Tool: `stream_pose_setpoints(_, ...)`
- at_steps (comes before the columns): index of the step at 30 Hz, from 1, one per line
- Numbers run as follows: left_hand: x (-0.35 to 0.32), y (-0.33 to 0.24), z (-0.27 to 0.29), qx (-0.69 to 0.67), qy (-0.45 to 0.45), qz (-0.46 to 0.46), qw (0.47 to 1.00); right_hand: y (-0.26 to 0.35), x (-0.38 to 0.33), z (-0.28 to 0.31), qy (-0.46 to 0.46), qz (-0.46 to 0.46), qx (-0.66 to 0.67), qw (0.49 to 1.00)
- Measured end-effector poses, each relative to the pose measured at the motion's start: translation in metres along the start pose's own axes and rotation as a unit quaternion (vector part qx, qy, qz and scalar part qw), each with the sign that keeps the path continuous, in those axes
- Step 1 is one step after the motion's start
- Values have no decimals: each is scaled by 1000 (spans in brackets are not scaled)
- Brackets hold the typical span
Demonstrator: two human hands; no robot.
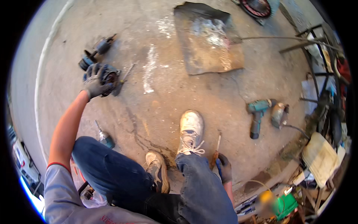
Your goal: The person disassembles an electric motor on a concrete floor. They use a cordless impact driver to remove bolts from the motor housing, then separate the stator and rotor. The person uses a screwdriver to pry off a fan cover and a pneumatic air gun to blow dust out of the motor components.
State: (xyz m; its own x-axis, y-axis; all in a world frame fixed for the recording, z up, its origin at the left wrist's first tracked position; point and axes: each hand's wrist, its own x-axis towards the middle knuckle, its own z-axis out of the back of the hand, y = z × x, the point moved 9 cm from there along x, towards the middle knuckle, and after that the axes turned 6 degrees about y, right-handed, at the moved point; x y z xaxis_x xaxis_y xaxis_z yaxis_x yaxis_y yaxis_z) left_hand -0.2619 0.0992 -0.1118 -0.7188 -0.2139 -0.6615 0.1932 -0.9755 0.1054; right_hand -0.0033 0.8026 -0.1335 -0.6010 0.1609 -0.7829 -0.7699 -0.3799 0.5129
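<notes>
My left hand, in a grey work glove, is stretched out to the far left. Its fingers curl over a dark round motor housing on the concrete floor, and reddish-brown parts show inside its open end. Against that housing leans a thin screwdriver-like tool. Just beyond lies a dark motor part with a shaft. Down by my right shoe, my gloved right hand is closed at the orange-brown handle of a screwdriver, whose shaft points away from me. Some of its fingers are hidden.
A teal cordless drill lies to the right beside a metal cylindrical part. Another teal tool is by my left knee. Ahead is a dirty, bent sheet with grey debris. A metal frame and clutter line the right edge.
</notes>
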Motion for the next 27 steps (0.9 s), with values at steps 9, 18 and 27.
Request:
stream_pose_setpoints(9, 17, 10, -22, -3, -6, 8, 1000, 82, 135, 209, -240, -67, 438, 864)
stream_pose_setpoints(18, 17, 29, -22, 20, 4, 29, 999, 80, 183, 219, -241, 5, 474, 847)
stream_pose_setpoints(27, 15, 32, -27, 18, -14, 19, 1000, 200, 68, 210, -282, 54, 154, 945)
